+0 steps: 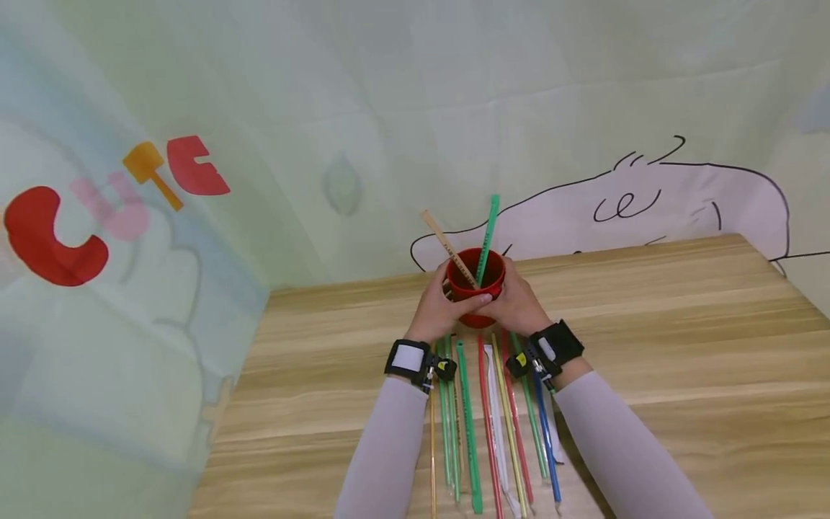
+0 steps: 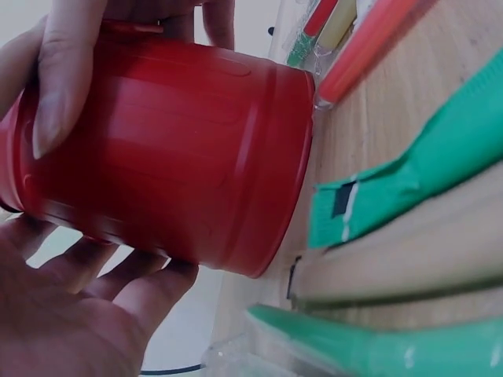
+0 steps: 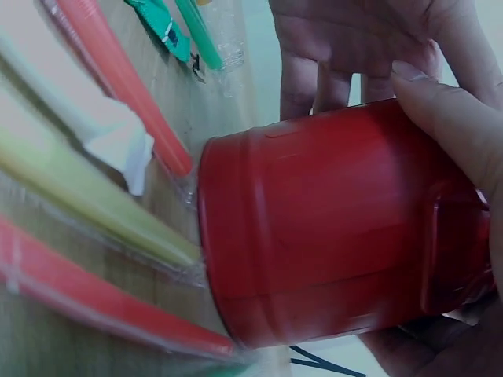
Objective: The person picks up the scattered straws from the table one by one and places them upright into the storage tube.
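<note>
Both hands hold a red cup [image 1: 477,318] over the far ends of a row of straws. My left hand [image 1: 434,308] grips its left side and my right hand [image 1: 521,304] its right, with the thumbs meeting across the near side. A tan straw [image 1: 444,241] with print leans left out of the cup, and a green printed straw [image 1: 487,241] leans right. In the left wrist view the cup wall [image 2: 173,149] shows fingers curled along it. The right wrist view has the cup's base close to the tips of a yellow straw [image 3: 102,200] and red straws.
Side by side on the wooden table [image 1: 311,404] lie several straws: a green wrapped one [image 1: 470,436], a white wrapped one [image 1: 498,425] and a blue one [image 1: 547,440] among them. A printed cloth [image 1: 363,144] hangs behind the table's back edge.
</note>
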Available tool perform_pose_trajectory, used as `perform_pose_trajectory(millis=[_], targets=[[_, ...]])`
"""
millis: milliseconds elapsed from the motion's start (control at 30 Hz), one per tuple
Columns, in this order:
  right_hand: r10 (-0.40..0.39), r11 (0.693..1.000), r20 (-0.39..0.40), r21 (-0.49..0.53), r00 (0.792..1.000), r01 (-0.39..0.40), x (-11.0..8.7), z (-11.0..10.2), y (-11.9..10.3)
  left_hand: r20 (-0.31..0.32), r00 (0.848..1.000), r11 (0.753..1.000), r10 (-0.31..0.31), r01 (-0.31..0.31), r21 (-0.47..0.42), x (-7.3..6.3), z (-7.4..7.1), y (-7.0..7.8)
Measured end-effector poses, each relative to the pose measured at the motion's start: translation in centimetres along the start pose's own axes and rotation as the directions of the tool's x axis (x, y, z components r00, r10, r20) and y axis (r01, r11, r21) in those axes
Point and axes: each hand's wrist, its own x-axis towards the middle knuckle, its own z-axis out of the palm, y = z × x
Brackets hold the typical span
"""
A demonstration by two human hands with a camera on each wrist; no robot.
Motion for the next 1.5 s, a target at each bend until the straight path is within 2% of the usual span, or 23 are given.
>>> perform_pose_trajectory(millis=[133, 267, 367, 467, 633, 867, 1000, 1300, 1500], targets=[[-0.022, 0.999, 0.021, -0.026, 1.000, 0.022, -0.2, -0.6, -0.4, 0.012, 1.000, 1.000, 0.005, -0.005, -0.006, 0.1, 0.0, 0.1], [0.020, 0.997, 0.056, -0.078, 0.998, -0.016, -1.1, -2.3, -1.1, 0.019, 1.000, 1.000, 0.007, -0.007, -0.016, 0.1, -0.1, 0.0], [0.073, 0.989, 0.068, -0.132, 0.995, -0.064, -2.5, -4.0, -1.7, 0.021, 1.000, 1.000, 0.001, -0.001, -0.020, 0.0, -0.1, 0.0], [0.100, 0.979, 0.047, -0.183, 0.994, -0.090, -4.1, -5.6, -2.1, 0.020, 1.000, 1.000, -0.001, 0.002, -0.022, 0.0, -0.1, 0.0], [0.137, 0.951, 0.012, -0.282, 0.991, -0.128, -6.6, -6.8, -1.9, 0.026, 1.000, 0.999, -0.001, 0.002, -0.033, 0.2, -0.1, 0.1], [0.206, 0.894, 0.041, -0.415, 0.978, -0.171, -8.5, -5.7, -0.7, 0.041, 0.999, 1.000, 0.012, -0.011, -0.028, 0.2, -0.2, 0.2], [0.223, 0.875, 0.053, -0.452, 0.973, -0.176, -8.9, -4.7, -0.1, 0.040, 0.999, 0.999, 0.012, -0.010, -0.037, 0.1, -0.2, 0.0], [0.237, 0.861, 0.055, -0.474, 0.970, -0.184, -9.1, -3.6, 0.3, 0.040, 0.999, 0.999, 0.012, -0.010, -0.043, 0.2, -0.2, 0.0], [0.277, 0.862, 0.035, -0.451, 0.960, -0.233, -9.0, -3.2, 0.4, 0.036, 0.999, 0.999, 0.006, -0.005, -0.041, 0.1, -0.2, 0.0]])
